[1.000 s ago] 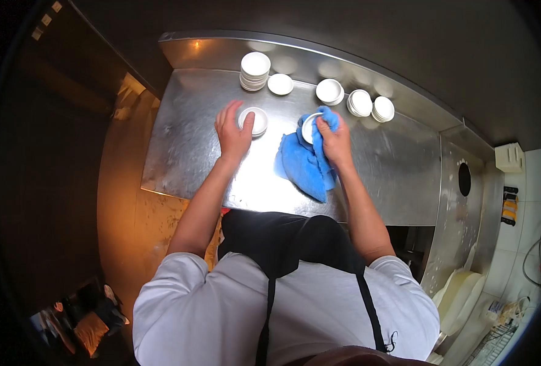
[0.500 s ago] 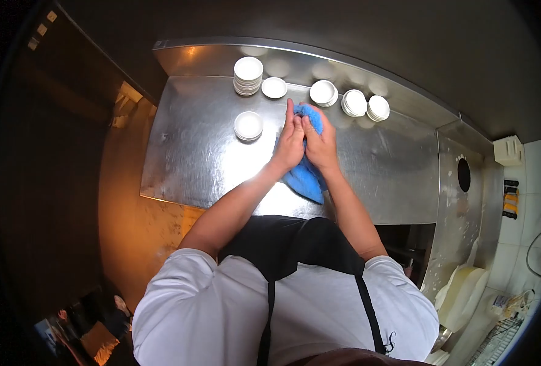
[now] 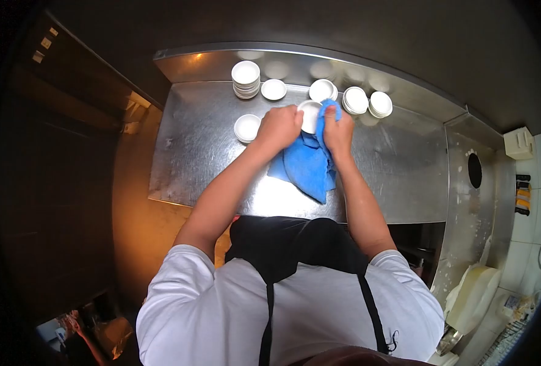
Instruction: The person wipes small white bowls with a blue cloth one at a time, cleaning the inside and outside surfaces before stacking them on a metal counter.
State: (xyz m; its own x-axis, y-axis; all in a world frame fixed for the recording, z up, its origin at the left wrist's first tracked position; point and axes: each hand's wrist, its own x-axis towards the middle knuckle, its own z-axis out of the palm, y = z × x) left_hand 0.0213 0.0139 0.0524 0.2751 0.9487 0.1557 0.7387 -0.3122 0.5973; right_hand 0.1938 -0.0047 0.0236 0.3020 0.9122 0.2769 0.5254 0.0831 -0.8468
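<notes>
Between my two hands a small white dish (image 3: 309, 116) is held up over the steel counter, its round inside facing me. My left hand (image 3: 280, 127) is closed on the dish's left edge. On the other side my right hand (image 3: 339, 129) grips a blue cloth (image 3: 310, 168), which covers the dish's right edge and hangs down below it. Just left of my left hand stands a short stack of white dishes (image 3: 247, 128). Behind the hands, another stack of dishes (image 3: 323, 89) is partly hidden by the cloth.
Along the back of the steel counter (image 3: 191, 146) stand a tall dish stack (image 3: 246, 79), a low dish (image 3: 274, 89) and two short stacks (image 3: 356, 100) (image 3: 380, 105). A steel section with a dark round hole (image 3: 475, 171) adjoins on the right. Another person's arm shows at lower left.
My hands, pressed together around the cloth before, have moved apart. The white dish now shows between them. The cloth hangs more spread out below my right hand.
</notes>
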